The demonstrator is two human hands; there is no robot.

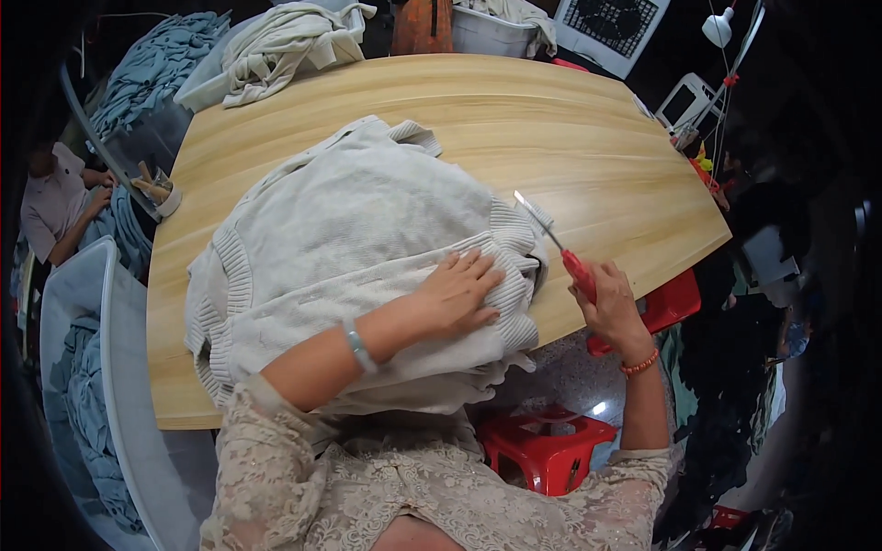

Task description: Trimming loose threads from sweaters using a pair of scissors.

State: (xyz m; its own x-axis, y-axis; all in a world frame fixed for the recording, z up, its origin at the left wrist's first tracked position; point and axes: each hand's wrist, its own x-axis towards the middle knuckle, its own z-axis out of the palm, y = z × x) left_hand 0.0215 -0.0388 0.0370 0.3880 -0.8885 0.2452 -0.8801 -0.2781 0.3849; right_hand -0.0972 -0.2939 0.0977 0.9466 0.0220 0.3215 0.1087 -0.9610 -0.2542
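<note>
A pile of cream knitted sweaters (pixel 367 211) with ribbed edges lies on the table in front of me. My left hand (pixel 461 292) rests flat on the top garment near its right ribbed band, fingers stretched out. In my right hand (pixel 606 308), raised just right of the pile, is a red-handled tool (pixel 577 272). Its metal shaft ends in a narrow crosswise head with what look like short teeth or bristles. That head points up and left, close to the ribbing; whether it touches the knit I cannot tell.
The wood-grain table (pixel 570 119) carries a small cup of tools (pixel 163 195) at its left edge. Bins of cream cloth (pixel 294 46) and blue-grey garments (pixel 96 413) surround it. A red stool (pixel 547 450) stands below right. Another person (pixel 69 197) handles blue-grey cloth at far left.
</note>
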